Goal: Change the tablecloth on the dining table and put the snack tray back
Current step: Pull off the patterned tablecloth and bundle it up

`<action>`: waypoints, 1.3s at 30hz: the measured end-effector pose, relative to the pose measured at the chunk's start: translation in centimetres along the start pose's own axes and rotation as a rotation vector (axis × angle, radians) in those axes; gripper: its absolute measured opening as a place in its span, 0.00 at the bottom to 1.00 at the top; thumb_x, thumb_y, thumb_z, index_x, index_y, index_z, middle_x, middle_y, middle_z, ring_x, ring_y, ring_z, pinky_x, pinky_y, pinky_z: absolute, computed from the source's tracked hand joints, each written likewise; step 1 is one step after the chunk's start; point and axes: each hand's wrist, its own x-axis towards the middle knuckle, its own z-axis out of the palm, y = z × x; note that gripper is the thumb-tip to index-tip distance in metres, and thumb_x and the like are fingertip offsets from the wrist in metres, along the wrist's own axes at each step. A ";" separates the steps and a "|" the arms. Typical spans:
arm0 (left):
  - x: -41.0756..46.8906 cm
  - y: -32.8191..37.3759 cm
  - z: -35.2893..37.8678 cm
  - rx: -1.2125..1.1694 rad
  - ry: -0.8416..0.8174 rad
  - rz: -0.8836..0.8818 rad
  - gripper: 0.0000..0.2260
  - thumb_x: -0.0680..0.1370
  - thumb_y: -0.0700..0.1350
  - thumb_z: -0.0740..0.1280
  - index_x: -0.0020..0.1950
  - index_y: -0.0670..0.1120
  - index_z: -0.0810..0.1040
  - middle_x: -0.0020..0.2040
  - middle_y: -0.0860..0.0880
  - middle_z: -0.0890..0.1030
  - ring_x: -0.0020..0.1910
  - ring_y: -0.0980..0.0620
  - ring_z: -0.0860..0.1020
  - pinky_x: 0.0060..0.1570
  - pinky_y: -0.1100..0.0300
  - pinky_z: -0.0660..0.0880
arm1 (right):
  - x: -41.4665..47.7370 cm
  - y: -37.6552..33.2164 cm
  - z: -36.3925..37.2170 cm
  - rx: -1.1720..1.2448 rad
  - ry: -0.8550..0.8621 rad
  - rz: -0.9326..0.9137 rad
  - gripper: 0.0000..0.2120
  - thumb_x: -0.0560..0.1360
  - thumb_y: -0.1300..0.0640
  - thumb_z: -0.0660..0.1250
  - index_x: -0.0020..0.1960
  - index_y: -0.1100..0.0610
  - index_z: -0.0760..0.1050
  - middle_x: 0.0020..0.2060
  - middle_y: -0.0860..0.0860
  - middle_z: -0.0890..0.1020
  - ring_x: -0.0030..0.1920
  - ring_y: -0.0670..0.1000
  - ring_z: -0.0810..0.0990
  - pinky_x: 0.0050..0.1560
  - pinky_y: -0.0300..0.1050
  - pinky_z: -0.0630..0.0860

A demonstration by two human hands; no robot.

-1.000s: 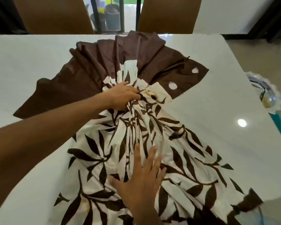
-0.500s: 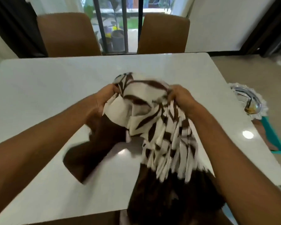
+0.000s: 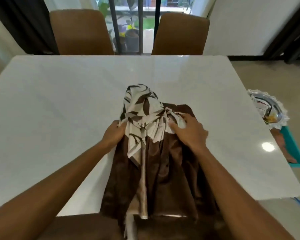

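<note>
A bunched tablecloth [image 3: 145, 111], white with brown leaves on one side and plain brown on the other, sits gathered at the near middle of the white dining table [image 3: 59, 101]. Its brown part hangs over the table's near edge. My left hand [image 3: 113, 134] grips the bundle's left side. My right hand [image 3: 189, 132] grips its right side, fingers curled into the folds. The silver snack tray [image 3: 267, 108] with a white frilled rim sits off the table's right edge, partly hidden behind it.
Two brown chairs [image 3: 80, 32] stand at the table's far side before a barred window with potted plants. A teal-edged thing [image 3: 294, 149] lies on the floor to the right, under the tray. A ceiling light reflects on the tabletop at right.
The cloth, spread across the table a second ago, has been gathered into a bundle and pulled toward the near edge. Both hands moved closer to me with it.
</note>
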 end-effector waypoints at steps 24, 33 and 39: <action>-8.6 0.6 9.0 0.214 0.273 0.017 0.67 0.54 0.75 0.75 0.77 0.63 0.31 0.82 0.44 0.45 0.79 0.36 0.54 0.69 0.28 0.60 | 2.2 -0.8 -1.7 -0.241 -0.279 -0.653 0.46 0.62 0.55 0.79 0.75 0.41 0.63 0.70 0.55 0.68 0.68 0.59 0.71 0.64 0.57 0.76; -8.2 -2.1 11.0 0.409 0.260 0.164 0.35 0.64 0.51 0.77 0.66 0.45 0.67 0.59 0.45 0.77 0.62 0.41 0.75 0.63 0.44 0.71 | 4.2 -9.5 4.5 -1.164 -0.291 -1.389 0.52 0.68 0.49 0.77 0.81 0.41 0.47 0.82 0.53 0.49 0.82 0.60 0.43 0.77 0.70 0.45; -3.6 -4.4 3.5 0.579 0.218 0.484 0.44 0.64 0.39 0.70 0.78 0.51 0.58 0.62 0.39 0.77 0.53 0.33 0.78 0.51 0.41 0.77 | 3.8 -8.6 2.8 -1.012 -0.366 -0.824 0.51 0.59 0.17 0.62 0.72 0.47 0.67 0.60 0.53 0.81 0.59 0.60 0.79 0.64 0.67 0.65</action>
